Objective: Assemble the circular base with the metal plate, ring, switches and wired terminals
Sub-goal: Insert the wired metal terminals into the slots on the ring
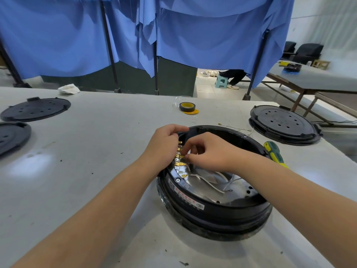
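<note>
The black circular base [222,207] stands on the grey table in front of me, with a shiny metal plate [204,187] inside it. A row of brass terminals [178,159] runs along its left inner edge. White wires [209,182] lie across the plate. My left hand [164,146] grips the base's far-left rim, fingers curled over it. My right hand [208,151] reaches in from the right and pinches a wired terminal next to the brass row.
A green-and-yellow screwdriver [275,154] lies against the base's right rim. A tape roll [187,107] sits farther back. Black perforated discs lie at left [36,109], far left [13,135] and right [284,123]. Loose thin wires [237,128] lie behind the base. Blue curtains hang beyond the table.
</note>
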The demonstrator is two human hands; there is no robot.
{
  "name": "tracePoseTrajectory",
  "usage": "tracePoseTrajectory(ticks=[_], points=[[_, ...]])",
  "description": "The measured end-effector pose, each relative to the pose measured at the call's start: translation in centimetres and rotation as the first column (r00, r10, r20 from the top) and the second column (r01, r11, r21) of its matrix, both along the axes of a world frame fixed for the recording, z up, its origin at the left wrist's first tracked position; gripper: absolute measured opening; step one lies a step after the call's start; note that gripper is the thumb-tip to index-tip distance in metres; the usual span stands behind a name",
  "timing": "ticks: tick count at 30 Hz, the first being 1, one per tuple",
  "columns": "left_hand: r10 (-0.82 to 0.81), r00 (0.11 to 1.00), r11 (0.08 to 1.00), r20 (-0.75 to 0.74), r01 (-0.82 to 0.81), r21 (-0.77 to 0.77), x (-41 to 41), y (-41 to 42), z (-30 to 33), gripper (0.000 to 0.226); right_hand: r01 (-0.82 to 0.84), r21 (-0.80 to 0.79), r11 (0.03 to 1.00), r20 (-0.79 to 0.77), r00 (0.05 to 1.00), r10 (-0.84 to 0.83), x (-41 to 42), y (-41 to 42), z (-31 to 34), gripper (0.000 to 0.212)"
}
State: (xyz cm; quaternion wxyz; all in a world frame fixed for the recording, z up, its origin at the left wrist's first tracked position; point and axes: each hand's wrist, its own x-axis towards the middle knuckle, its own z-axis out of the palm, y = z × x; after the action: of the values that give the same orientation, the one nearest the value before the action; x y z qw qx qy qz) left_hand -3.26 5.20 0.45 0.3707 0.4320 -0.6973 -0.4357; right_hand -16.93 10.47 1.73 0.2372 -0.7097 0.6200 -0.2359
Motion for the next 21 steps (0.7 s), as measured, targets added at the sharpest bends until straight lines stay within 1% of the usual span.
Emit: tracePoseTrajectory(ticks=[7,13,21], points=[[0.007,1.0,1.0,-0.008,-0.007,0.011,0.0,0.09,0.12,0.042,0.019,0.001,1.0,0.014,1.0,-0.019,0.13,0.01,-0.03,0.006],[0.003,1.0,1.0,-0.015,-0.003,0.003,0.02,0.14,0.11,0.042,0.067,0.055,0.996,0.129,0.989,-0.073,0.23,0.14,0.32,0.012],[0.005,1.0,1.0,-0.014,-0.006,-0.006,0.07,0.05,0.03,0.042,0.078,0.173,0.982,0.252,0.96,-0.121,0.68,0.38,0.73,0.007]])
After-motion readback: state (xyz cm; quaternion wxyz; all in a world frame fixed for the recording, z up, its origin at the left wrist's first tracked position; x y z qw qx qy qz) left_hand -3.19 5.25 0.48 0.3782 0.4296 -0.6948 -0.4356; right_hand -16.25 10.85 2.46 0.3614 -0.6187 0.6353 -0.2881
